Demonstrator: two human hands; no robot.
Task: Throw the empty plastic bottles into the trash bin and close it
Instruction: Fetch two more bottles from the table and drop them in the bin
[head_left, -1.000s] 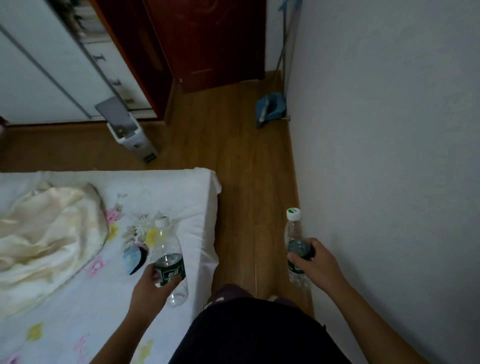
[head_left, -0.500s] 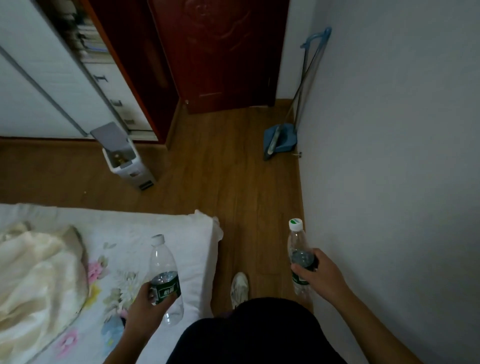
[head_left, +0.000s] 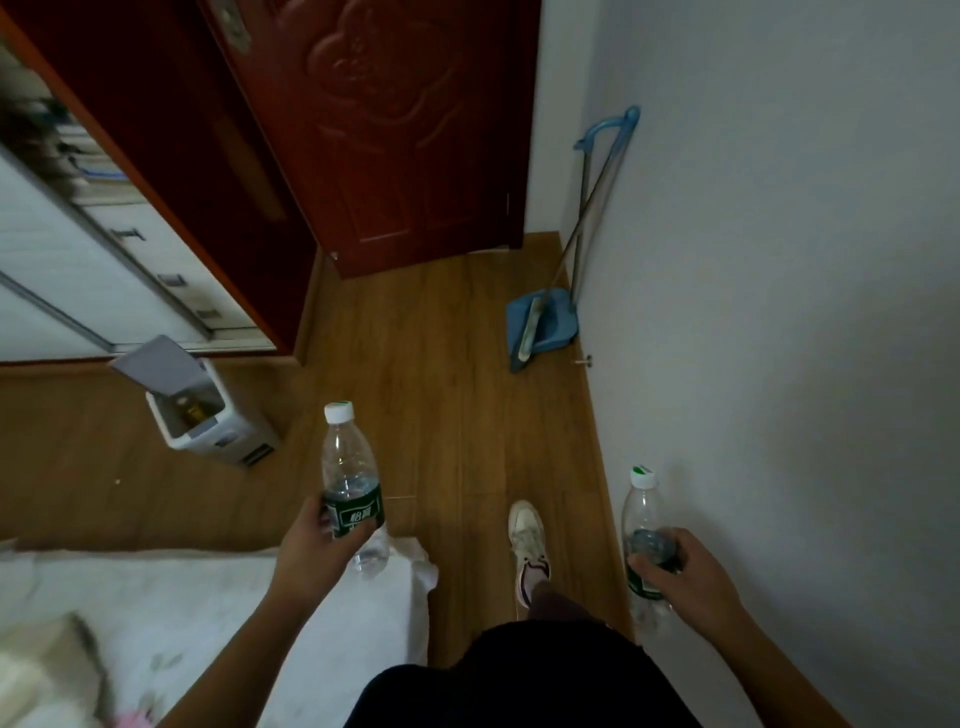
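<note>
1. A narrow wooden floor (head_left: 441, 364) runs between bed (head_left: 208, 613) and wall.
2. Both hands are clamped on capped bottles: left hand (head_left: 317, 551) on one bottle (head_left: 349, 478), right hand (head_left: 680, 566) on another (head_left: 643, 519).
3. The trash bin (head_left: 202, 415) stands ahead-left, lid up; the person should step close and drop each bottle neck-first.

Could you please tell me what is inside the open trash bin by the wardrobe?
Inside the trash bin something yellowish shows, perhaps a bottle. The rest is hidden by its walls and raised lid.

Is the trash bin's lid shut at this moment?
No: the bin stands on the floor with its lid tipped up, so its inside shows.
</note>
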